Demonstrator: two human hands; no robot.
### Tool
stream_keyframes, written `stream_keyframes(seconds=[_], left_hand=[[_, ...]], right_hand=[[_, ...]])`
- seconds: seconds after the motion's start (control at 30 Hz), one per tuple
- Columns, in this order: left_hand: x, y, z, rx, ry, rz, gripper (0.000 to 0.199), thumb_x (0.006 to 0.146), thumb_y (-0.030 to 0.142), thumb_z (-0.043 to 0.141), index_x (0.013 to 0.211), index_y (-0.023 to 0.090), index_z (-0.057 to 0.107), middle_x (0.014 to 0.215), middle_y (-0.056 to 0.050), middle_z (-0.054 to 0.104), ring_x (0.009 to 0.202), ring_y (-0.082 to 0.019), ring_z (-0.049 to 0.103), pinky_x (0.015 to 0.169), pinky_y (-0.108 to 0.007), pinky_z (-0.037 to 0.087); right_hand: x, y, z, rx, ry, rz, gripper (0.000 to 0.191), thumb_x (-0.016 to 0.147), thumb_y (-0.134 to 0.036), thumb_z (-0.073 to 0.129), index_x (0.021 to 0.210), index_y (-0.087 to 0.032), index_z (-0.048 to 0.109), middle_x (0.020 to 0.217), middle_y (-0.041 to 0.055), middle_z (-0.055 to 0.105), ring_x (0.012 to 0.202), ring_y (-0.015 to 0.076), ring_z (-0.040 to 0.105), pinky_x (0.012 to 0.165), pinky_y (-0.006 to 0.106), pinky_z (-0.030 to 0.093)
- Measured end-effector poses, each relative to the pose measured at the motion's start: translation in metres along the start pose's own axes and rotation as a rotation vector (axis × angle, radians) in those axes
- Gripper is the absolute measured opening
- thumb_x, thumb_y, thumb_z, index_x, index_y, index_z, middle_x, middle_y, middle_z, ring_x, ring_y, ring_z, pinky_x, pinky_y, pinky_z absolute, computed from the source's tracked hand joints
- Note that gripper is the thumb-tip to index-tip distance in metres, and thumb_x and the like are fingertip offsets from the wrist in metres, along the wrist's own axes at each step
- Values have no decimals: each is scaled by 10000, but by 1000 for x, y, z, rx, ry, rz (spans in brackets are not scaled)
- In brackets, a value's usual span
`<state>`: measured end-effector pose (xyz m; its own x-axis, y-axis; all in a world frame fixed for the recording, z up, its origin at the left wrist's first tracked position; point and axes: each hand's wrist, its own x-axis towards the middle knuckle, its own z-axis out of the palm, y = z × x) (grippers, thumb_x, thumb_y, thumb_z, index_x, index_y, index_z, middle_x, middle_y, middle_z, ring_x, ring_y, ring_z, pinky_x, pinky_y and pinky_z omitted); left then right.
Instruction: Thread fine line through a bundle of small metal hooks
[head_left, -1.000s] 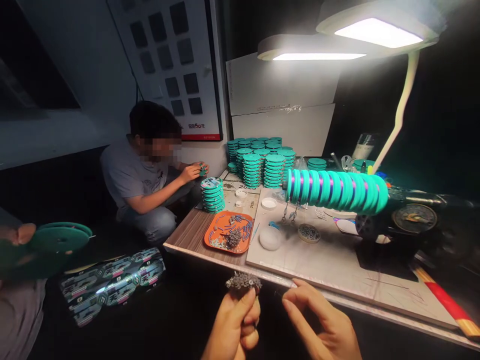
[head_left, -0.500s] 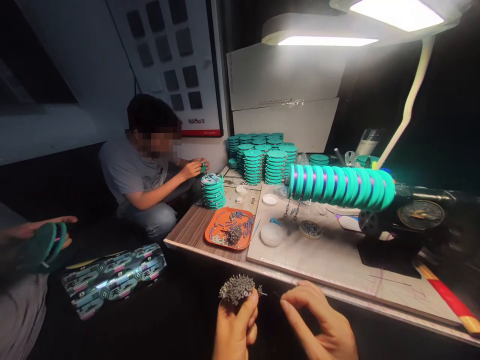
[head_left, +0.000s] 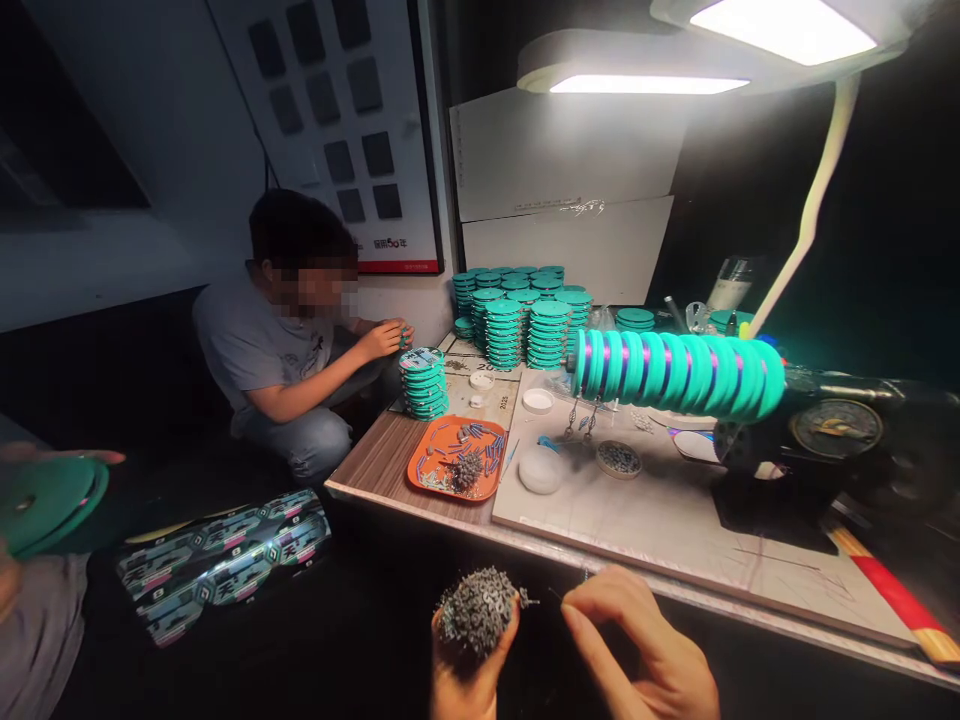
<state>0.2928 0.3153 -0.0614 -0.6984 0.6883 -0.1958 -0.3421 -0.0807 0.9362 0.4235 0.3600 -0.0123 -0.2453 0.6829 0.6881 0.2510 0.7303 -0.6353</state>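
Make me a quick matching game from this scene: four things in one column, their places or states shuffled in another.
1. Larger metal-part cluster
2. Orange tray
3. Side-by-side teal spools
4. Lamp

A. On the black machine
B. Lit
C. Held in the left hand
D. Left of the pale board

Pairs: 1-C, 2-D, 3-A, 4-B

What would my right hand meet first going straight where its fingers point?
Likely the small metal parts bunched in your left hand, though depth between them and your right hand is unclear.
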Motion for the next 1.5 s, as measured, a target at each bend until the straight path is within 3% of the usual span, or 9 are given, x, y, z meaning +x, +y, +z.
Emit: stream_keyframes(seconds=[0.3,0.4,0.47,0.57,0.63,0.97,1.23,1.4,1.5], left_hand=[[-1,0,-3,42,-45,145,296,466,297,809,746,237,735,792,-24,731,761,-214,673,706,-233,552],[-1,-3,-7,70,-66,184,309,511,347,782,801,256,734,843,-41,729,791,-235,671,728,-271,557],[0,-7,-11,146,-68,208,292,529,389,761,780,241,742,887,-68,720,841,-268,658,815,-338,530],[4,-15,-17,222,-34,255,177,543,382,745,638,232,743,907,-77,715,921,-296,629,995,-420,376],[7,-19,-19,225,-14,276,134,531,358,752,566,231,726,888,-73,716,938,-305,620,1021,-437,335],[3,-2,-3,114,8,152,324,453,410,790,683,196,709,764,-60,729,738,-261,678,700,-326,572],[-2,15,4,28,-22,119,332,417,426,808,641,208,695,716,-43,735,694,-237,685,657,-272,574],[-2,20,6,25,-31,75,341,441,370,815,708,208,678,701,-36,733,674,-210,687,620,-219,563],[-4,20,8,39,-46,93,322,474,393,797,719,227,669,701,-41,733,665,-220,687,626,-247,569]], right_hand=[[1,0,0,-38,-10,-27,85,788,-107,532,752,-183,522,628,-5,556,596,114,541,565,230,450],[0,1,1,-53,-10,-34,77,778,-111,540,750,-182,531,627,-8,561,590,112,545,561,228,451],[0,1,1,-62,-3,-34,75,772,-116,545,739,-182,536,616,-12,558,576,108,540,553,224,447],[0,1,1,-66,16,-26,70,766,-120,552,740,-184,540,606,-16,554,567,106,536,551,223,443],[0,2,0,-62,23,-24,67,768,-121,552,750,-184,540,613,-14,558,575,107,541,556,225,445],[1,3,-1,-105,-2,-73,66,780,-117,538,763,-179,526,621,-13,558,580,103,535,560,219,437],[7,1,3,-319,17,-303,99,777,-90,502,840,-141,559,545,-5,483,522,109,460,538,239,424],[-1,7,8,-387,-14,-314,106,797,-118,515,892,-144,553,572,-3,464,570,118,449,596,257,430],[-4,10,15,-360,79,-292,97,828,-134,472,882,-159,549,566,-4,447,569,123,424,600,270,410]])
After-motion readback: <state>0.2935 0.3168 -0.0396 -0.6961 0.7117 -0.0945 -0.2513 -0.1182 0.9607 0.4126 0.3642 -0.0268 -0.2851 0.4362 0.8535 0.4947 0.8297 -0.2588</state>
